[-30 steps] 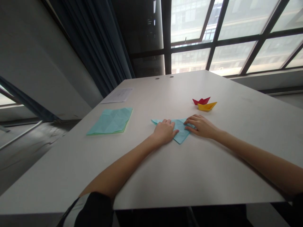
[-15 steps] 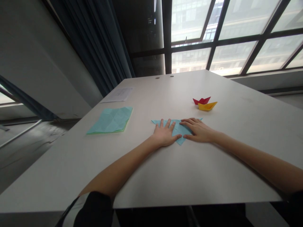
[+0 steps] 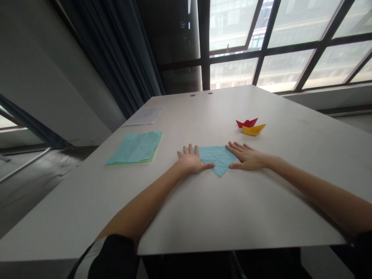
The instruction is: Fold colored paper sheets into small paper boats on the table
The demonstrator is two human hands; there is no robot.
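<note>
A light blue paper folded into a downward-pointing triangle (image 3: 217, 157) lies flat on the white table (image 3: 221, 209). My left hand (image 3: 190, 161) rests flat on the paper's left corner, fingers stretched out. My right hand (image 3: 246, 156) lies flat on its right corner, fingers spread. Both palms press down and hold nothing.
A stack of teal and green paper sheets (image 3: 136, 147) lies to the left. A red paper boat (image 3: 247, 123) and a yellow paper boat (image 3: 254, 129) stand beyond my right hand. A white printed sheet (image 3: 144, 116) lies at the far left edge. Windows and a dark curtain are behind.
Both hands slid apart from the middle of the paper to its outer corners, flattening it. The centre of the blue triangle is now uncovered.
</note>
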